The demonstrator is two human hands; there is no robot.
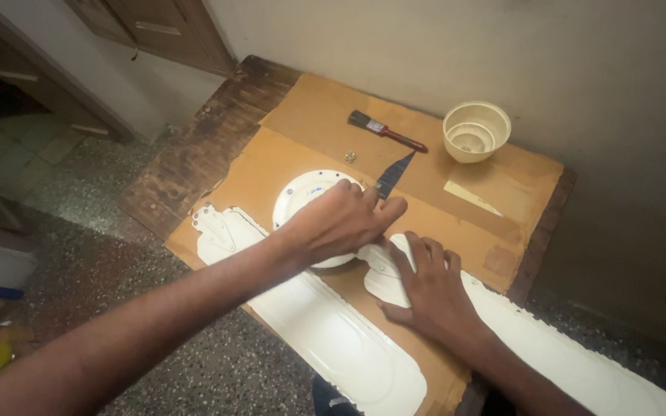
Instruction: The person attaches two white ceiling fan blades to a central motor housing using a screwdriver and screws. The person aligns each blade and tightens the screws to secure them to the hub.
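Nearest me, the right hand (433,289) lies flat with fingers spread on the root of a white fan blade (549,347), pinning it to the cardboard-covered tabletop (310,115). The left hand (341,219) has its grip closed over the round white hub plate (302,196), though I can't tell what the fingertips pinch. I'd keep that flat pressure steady so the blade doesn't slide; farther back sit a dark strip (393,176), a paintbrush (385,129) and a cream cup (475,131).
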